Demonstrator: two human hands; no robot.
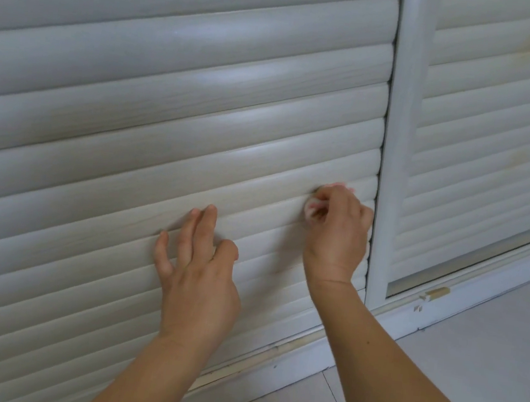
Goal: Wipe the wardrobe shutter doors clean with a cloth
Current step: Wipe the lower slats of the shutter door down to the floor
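A white slatted shutter door (169, 99) fills the left and middle of the view. My right hand (337, 231) grips a small wadded cloth (311, 204), white with pink, and holds it against a low slat close to the door's right edge. Most of the cloth is hidden inside the fingers. My left hand (199, 269) rests on the slats lower and to the left, fingers spread and slightly bent, holding nothing. A second shutter door (492, 143) stands to the right, set further back.
A white vertical frame post (398, 149) separates the two doors. Below runs the white bottom track (306, 355) with chipped, yellowed spots. Pale floor tiles (470, 353) lie at the lower right.
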